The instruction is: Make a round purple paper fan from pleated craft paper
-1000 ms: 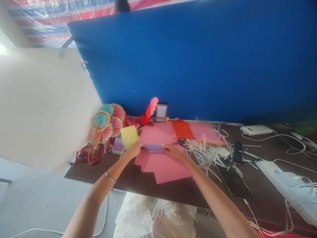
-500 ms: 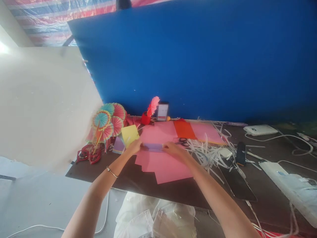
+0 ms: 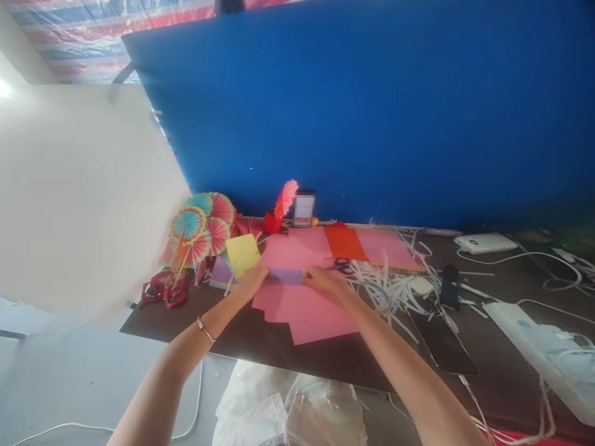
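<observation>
A narrow strip of purple paper (image 3: pixel 286 277) stretches between my two hands, low over pink paper sheets (image 3: pixel 311 316) spread on the dark table. Its left end is pinched in my left hand (image 3: pixel 255 279), and its right end in the closed fingers of my right hand (image 3: pixel 320 278). Beside my left hand lies a yellow square of paper (image 3: pixel 242 254), partly over some purple paper (image 3: pixel 220 272). Dark scissors (image 3: pixel 343 266) rest just past my right hand. An orange-red sheet (image 3: pixel 344 242) lies on the pink paper behind it.
Folded paper fans (image 3: pixel 198 226) and red glasses-like frames (image 3: pixel 163 290) stand at the left. White paper strips (image 3: pixel 383 288) pile up on the right, near a phone (image 3: pixel 444 341), a power strip (image 3: pixel 534 353) and cables. A blue panel (image 3: pixel 353 111) rises behind the table.
Both hands stay at the ends of the purple strip, with only slight shifts of the fingers. The whole view has moved a little; the other things lie as before.
</observation>
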Action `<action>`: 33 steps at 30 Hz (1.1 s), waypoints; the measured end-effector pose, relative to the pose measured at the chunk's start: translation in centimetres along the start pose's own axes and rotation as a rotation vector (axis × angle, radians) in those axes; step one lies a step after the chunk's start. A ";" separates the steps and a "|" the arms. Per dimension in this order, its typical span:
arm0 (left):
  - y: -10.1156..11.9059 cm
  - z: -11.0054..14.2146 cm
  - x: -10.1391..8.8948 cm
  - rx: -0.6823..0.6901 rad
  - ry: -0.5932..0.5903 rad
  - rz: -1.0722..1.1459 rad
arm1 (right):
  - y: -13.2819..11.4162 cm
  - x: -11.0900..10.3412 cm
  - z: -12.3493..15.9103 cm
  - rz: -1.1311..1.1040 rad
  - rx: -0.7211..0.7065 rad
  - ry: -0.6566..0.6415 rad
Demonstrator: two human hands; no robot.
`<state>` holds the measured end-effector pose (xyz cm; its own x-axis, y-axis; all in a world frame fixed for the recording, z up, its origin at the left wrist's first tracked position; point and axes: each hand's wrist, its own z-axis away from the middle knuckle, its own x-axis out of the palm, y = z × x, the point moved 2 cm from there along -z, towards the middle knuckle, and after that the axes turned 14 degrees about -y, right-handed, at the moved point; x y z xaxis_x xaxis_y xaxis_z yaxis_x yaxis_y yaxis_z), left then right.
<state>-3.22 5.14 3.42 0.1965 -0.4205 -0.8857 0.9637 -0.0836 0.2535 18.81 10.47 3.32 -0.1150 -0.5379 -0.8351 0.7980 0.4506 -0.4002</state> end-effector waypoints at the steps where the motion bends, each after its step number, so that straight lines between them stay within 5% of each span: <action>1: 0.4 0.3 0.0 0.001 0.029 -0.071 | 0.0 0.2 0.0 0.006 -0.004 0.008; 6: 3.0 1.5 1.4 0.226 0.185 -0.410 | -0.7 0.3 0.8 0.056 -0.018 0.074; 10: 3.6 1.1 3.8 0.324 0.185 -0.398 | -2.2 0.7 1.1 0.145 0.017 0.201; 18: 2.2 0.6 6.0 0.392 0.236 -0.292 | -7.1 6.5 1.3 0.258 -0.186 0.346; 33: 2.2 1.6 4.4 0.309 0.104 -0.268 | -1.4 6.7 4.3 0.141 -0.049 0.297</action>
<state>-0.58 1.66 0.73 -0.0216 -0.2552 -0.9666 0.8867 -0.4516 0.0994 19.49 3.18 -0.07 -0.1781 -0.2397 -0.9544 0.7900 0.5434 -0.2839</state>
